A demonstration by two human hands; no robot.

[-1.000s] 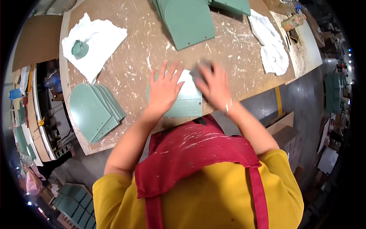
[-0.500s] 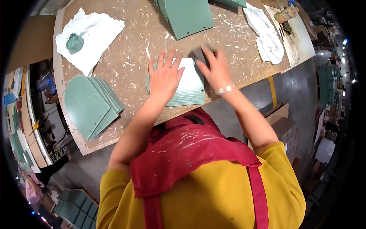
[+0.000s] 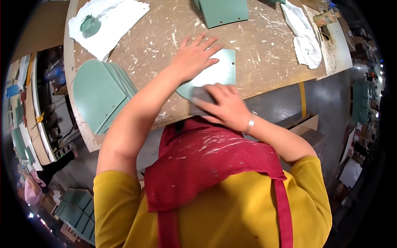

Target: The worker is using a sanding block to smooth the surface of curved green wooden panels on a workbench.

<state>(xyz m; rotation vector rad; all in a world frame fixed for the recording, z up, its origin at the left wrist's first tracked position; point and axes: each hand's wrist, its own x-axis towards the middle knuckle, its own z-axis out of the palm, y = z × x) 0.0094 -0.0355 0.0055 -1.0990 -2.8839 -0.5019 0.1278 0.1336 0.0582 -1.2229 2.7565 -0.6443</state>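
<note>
Lying roughly crosswise on the bench, rounded end leftward, the green panel sits under the left hand, spread flat, right hand gripping a grey block at its near edge.

The left hand partly hides one green panel (the upper stack is cropped).

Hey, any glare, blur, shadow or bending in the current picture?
Head view: pale glare washes the green panel under the left hand; the grey block in the right hand looks slightly blurred; shadow darkens the yellow shirt; the left edge of the bench bows; corners are black.
</note>
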